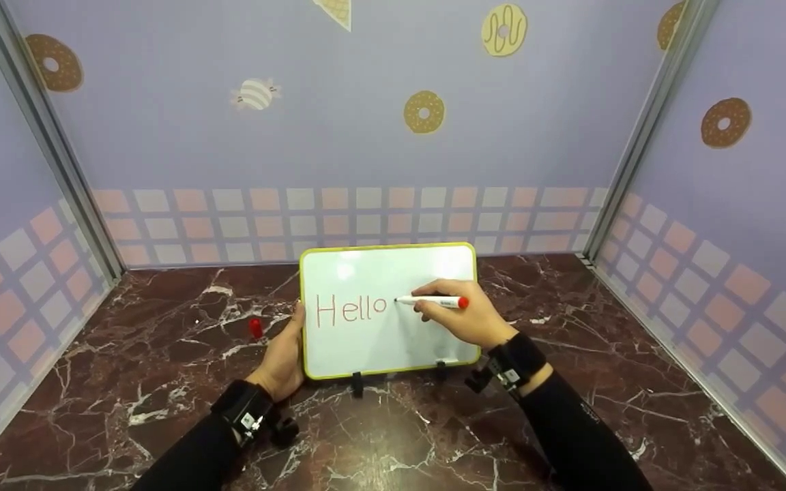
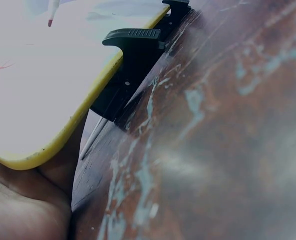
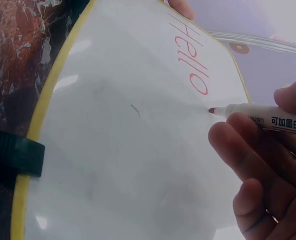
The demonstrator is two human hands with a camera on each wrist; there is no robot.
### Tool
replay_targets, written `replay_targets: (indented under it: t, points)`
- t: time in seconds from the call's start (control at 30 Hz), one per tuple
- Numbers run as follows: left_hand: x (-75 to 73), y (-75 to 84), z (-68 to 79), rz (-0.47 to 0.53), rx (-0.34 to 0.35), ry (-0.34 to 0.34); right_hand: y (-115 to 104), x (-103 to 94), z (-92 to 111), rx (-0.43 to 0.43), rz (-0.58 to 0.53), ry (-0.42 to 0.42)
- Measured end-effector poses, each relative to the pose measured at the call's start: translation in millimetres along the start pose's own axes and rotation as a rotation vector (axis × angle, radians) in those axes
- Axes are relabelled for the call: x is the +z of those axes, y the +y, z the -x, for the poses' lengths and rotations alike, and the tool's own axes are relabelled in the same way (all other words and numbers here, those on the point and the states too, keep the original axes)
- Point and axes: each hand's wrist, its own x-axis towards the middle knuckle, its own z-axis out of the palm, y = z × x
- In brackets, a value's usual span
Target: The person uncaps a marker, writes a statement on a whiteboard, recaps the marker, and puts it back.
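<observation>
A small whiteboard (image 1: 379,348) with a yellow frame leans back on a black stand (image 2: 138,55). "Hello" is written on it in red. My right hand (image 1: 464,314) pinches a white marker (image 3: 252,112) with a red end; its tip is at the board just right of the "o", and I cannot tell whether it touches. My left hand (image 1: 280,361) holds the board's left edge, its fingers partly hidden behind the board. In the left wrist view the palm (image 2: 28,210) lies against the lower corner. A red marker cap (image 1: 255,328) rests on the table left of the board.
The table (image 1: 175,409) has a dark red marbled top. Lilac walls (image 1: 338,150) with a checkered band rise at the back and both sides, with grey metal posts (image 1: 628,170) at the corners. Two black stand clips (image 1: 357,384) grip the board's lower edge.
</observation>
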Motion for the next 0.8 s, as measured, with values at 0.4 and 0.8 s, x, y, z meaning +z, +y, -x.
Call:
replay_targets:
  t: [0.4, 0.8]
  points:
    - [-1.2, -0.2, 0.7, -0.017, -0.005, -0.017, 0.5, -1.3, 0.6, 0.001, 0.002, -0.008]
    - [-1.0, -0.5, 1.0, -0.019, -0.003, -0.002, 0.7, -2.7, 0.2, 0.019, -0.026, -0.032]
